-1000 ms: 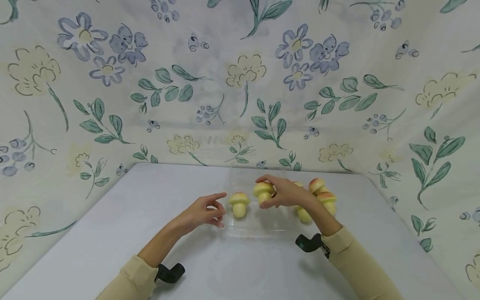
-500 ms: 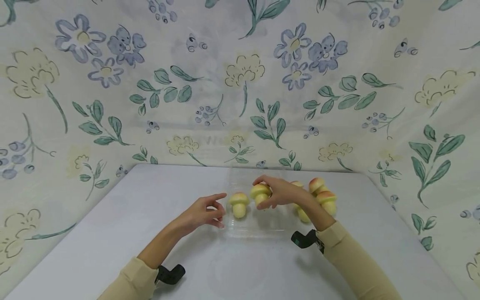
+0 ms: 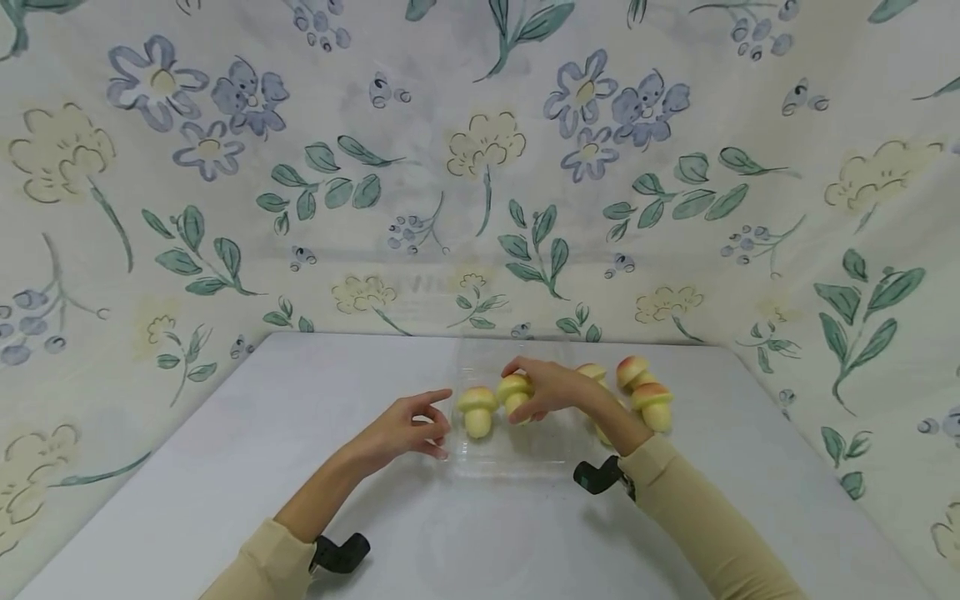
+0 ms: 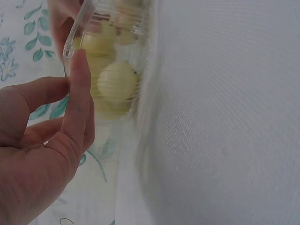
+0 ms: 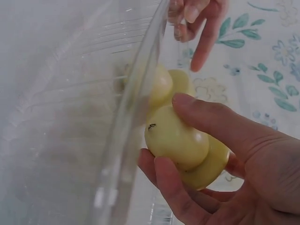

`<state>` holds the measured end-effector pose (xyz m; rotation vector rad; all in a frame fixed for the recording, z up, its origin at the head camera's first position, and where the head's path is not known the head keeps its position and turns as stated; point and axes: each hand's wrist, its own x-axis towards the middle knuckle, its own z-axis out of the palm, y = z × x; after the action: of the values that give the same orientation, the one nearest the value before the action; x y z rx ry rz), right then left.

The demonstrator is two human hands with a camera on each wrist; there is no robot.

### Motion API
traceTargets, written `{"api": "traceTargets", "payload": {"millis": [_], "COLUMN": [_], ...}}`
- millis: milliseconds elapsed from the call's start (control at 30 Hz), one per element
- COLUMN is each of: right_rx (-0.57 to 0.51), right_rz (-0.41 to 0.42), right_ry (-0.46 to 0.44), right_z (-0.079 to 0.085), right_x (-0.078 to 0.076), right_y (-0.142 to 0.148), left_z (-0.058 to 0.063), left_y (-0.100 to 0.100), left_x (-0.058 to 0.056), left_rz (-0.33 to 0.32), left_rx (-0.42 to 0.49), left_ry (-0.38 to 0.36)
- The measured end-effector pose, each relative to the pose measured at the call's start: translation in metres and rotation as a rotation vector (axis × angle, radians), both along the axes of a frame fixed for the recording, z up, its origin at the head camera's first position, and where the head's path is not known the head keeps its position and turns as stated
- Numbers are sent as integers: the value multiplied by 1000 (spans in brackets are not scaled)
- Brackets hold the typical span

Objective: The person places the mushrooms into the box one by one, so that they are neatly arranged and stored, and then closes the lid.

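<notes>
A clear plastic box (image 3: 517,468) stands on the white table. Inside at its left lies a pale yellow mushroom (image 3: 477,412) with a reddish-topped cap, its stem toward me. My right hand (image 3: 551,387) holds a second yellow mushroom (image 3: 513,392) close beside the first, low within the box. In the right wrist view, thumb and fingers wrap around this held mushroom (image 5: 176,138), its rounded stem end facing the camera. My left hand (image 3: 408,425) is at the box's left wall, its fingers extended and touching the outside; the left wrist view shows the fingers (image 4: 77,101) against the clear wall.
Several more yellow mushrooms (image 3: 652,404) lie to the right of the box, some partly hidden behind my right forearm. A floral cloth (image 3: 480,208) hangs behind the table's back edge. Dark wrist cameras (image 3: 597,475) jut out below both forearms.
My right hand has moved slightly left and down with its mushroom, bringing it up close to the one in the box. My left hand stays at the box's left wall.
</notes>
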<state>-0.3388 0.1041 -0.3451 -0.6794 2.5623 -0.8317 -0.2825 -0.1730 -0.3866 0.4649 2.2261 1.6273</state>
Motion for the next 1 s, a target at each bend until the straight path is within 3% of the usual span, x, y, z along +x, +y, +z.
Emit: {"api": "traceTargets", "payload": {"millis": [367,767,1000], "right_rx": [56,97,126], "right_rz": [-59,-56,-13], "right_ry": [-28,-65,-11], "right_z": [-5,-2,-3], "right_x": [6,6,4], "right_y": [-1,-4,1], "left_z": [-5,-1,-1], "left_y": [1,-3,-2], "left_x": [1,3,1], "left_rz": [-2,-2,-2], "left_rx": [14,-6,-10], "left_ry": [-5,4,4]}}
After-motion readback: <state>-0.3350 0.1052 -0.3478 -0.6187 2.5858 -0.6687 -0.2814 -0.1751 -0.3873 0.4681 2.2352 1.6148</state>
